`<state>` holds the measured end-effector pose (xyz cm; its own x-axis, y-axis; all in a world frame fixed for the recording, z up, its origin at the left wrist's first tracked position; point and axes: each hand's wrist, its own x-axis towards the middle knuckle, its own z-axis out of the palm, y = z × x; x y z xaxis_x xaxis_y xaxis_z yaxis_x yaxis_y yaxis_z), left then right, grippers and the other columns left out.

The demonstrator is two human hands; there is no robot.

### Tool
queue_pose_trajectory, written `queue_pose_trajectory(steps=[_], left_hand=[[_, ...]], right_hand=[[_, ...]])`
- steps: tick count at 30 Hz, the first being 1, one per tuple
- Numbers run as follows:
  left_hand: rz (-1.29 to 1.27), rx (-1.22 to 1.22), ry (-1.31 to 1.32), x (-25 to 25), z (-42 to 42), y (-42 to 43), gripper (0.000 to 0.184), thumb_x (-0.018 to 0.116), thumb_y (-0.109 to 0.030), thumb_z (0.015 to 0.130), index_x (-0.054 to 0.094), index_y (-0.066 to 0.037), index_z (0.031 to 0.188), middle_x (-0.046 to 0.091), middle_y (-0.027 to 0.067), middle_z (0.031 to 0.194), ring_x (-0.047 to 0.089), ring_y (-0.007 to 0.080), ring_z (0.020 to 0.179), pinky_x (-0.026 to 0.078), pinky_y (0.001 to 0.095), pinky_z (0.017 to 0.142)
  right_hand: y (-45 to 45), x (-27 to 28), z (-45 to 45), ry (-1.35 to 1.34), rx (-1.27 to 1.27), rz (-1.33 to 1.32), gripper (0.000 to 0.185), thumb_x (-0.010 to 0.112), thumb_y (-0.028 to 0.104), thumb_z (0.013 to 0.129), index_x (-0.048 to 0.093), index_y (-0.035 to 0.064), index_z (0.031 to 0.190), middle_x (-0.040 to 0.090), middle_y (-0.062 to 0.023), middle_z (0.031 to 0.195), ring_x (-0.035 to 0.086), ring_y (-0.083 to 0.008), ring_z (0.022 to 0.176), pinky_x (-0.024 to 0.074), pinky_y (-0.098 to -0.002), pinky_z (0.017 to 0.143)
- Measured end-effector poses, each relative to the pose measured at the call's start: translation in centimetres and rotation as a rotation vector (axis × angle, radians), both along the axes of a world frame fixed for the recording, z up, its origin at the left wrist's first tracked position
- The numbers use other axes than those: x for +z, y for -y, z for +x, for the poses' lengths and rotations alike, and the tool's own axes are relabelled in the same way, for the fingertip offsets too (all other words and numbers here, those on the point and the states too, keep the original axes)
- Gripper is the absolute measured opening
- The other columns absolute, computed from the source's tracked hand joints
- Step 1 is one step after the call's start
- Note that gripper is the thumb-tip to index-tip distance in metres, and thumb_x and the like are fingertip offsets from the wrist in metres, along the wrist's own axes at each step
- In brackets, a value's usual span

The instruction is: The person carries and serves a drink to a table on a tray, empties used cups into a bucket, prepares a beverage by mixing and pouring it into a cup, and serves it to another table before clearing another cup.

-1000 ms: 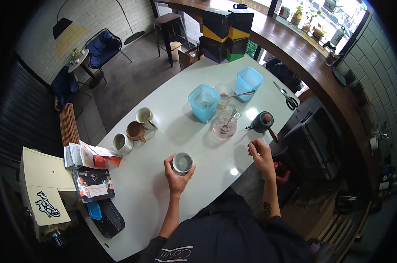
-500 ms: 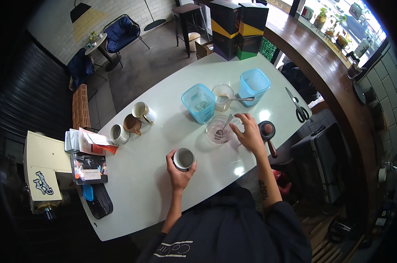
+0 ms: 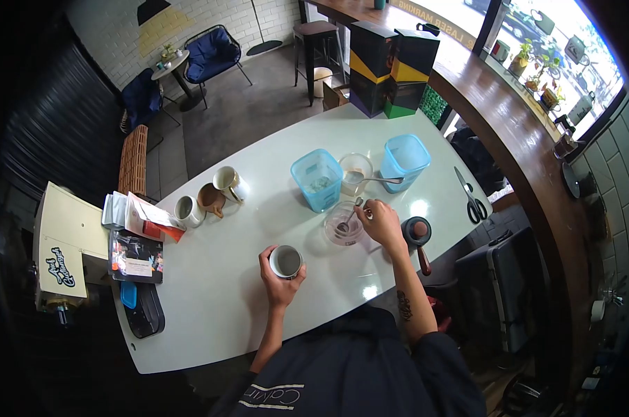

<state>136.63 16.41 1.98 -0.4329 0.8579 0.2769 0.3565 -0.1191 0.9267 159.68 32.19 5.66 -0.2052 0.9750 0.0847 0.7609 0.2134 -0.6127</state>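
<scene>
My left hand (image 3: 280,287) is wrapped around a grey cup (image 3: 285,262), whose open mouth faces up. With its fingers pinched, my right hand (image 3: 384,224) holds the upper handle of a spoon (image 3: 346,222). The bowl of that spoon rests inside a clear glass cup (image 3: 332,235). Behind the glass cup stands a blue translucent container (image 3: 316,182) with some pale contents at its bottom. A second glass cup (image 3: 356,165) has another spoon (image 3: 384,180) lying across its rim.
Another blue container (image 3: 405,160) stands farther right. A portafilter (image 3: 417,233) lies beside my right forearm, and scissors (image 3: 471,198) near the right edge. To the left are a white mug (image 3: 230,183), a brown cup (image 3: 210,200) and a pale cup (image 3: 189,212). Black boxes (image 3: 391,69) stand behind.
My right hand has closed from spread fingers onto the spoon handle in the glass cup. My left hand keeps hold of the grey cup. The camera view has shifted slightly.
</scene>
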Motion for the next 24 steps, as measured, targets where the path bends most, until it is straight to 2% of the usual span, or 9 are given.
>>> queue_pose_trajectory(steps=[7,9,13,15,19,21,24], left_hand=[[0.028,0.000,-0.011,0.0,0.0,-0.2,0.069,0.084,-0.023,0.065,0.045,-0.002,0.118,0.054,0.0139,0.105,0.057,0.0262,0.094,0.048,0.0400,0.084],[0.039,-0.011,0.015,0.0,0.0,-0.2,0.068,0.083,-0.023,0.065,0.045,-0.002,0.118,0.055,0.0139,0.104,0.057,0.0263,0.094,0.048,0.0398,0.084],[0.036,-0.005,0.015,-0.5,-0.1,-0.2,0.068,0.083,-0.022,0.065,0.045,-0.002,0.118,0.055,0.0138,0.104,0.057,0.0262,0.094,0.048,0.0396,0.084],[0.035,-0.020,0.057,-0.6,-0.1,-0.2,0.068,0.083,-0.021,0.065,0.045,-0.002,0.118,0.055,0.0139,0.104,0.057,0.0261,0.093,0.048,0.0395,0.084],[0.025,-0.025,0.080,-0.6,-0.1,-0.2,0.067,0.083,-0.020,0.065,0.045,-0.002,0.118,0.055,0.0139,0.104,0.057,0.0257,0.093,0.048,0.0394,0.084],[0.027,-0.023,0.074,-0.7,-0.1,-0.2,0.066,0.082,-0.020,0.065,0.045,-0.002,0.117,0.055,0.0140,0.103,0.057,0.0255,0.093,0.048,0.0393,0.084],[0.049,-0.031,0.041,-0.7,-0.3,-0.3,0.066,0.082,-0.019,0.065,0.045,-0.002,0.117,0.055,0.0140,0.103,0.057,0.0255,0.093,0.048,0.0392,0.083]], right_hand=[[-0.7,-0.1,0.0,0.021,0.029,-0.051,0.042,0.065,0.039,0.086,0.063,-0.0023,0.078,0.066,-0.0213,0.081,0.064,-0.0404,0.077,0.0500,-0.0467,0.068],[-0.6,-0.2,-0.2,0.034,0.017,0.026,0.047,0.063,0.041,0.088,0.062,-0.0030,0.072,0.063,-0.0202,0.070,0.063,-0.0392,0.070,0.0488,-0.0455,0.063],[-0.6,0.2,-0.7,0.068,-0.018,-0.019,0.049,0.061,0.043,0.089,0.062,-0.0024,0.071,0.063,-0.0207,0.069,0.063,-0.0398,0.068,0.0485,-0.0457,0.061],[-0.6,0.4,-0.9,0.093,-0.023,-0.065,0.049,0.060,0.043,0.089,0.063,-0.0032,0.071,0.066,-0.0230,0.080,0.064,-0.0417,0.072,0.0502,-0.0484,0.065],[-0.5,0.8,-0.9,0.141,0.005,-0.092,0.048,0.059,0.041,0.090,0.064,-0.0028,0.071,0.066,-0.0238,0.080,0.064,-0.0423,0.074,0.0502,-0.0490,0.066],[-0.5,0.0,-0.7,0.054,0.013,0.034,0.044,0.059,0.038,0.090,0.065,-0.0034,0.075,0.064,-0.0218,0.070,0.062,-0.0421,0.071,0.0498,-0.0473,0.065],[-0.6,0.0,0.2,0.024,0.081,-0.023,0.042,0.059,0.035,0.090,0.065,-0.0042,0.077,0.064,-0.0228,0.074,0.063,-0.0427,0.074,0.0502,-0.0473,0.068]])
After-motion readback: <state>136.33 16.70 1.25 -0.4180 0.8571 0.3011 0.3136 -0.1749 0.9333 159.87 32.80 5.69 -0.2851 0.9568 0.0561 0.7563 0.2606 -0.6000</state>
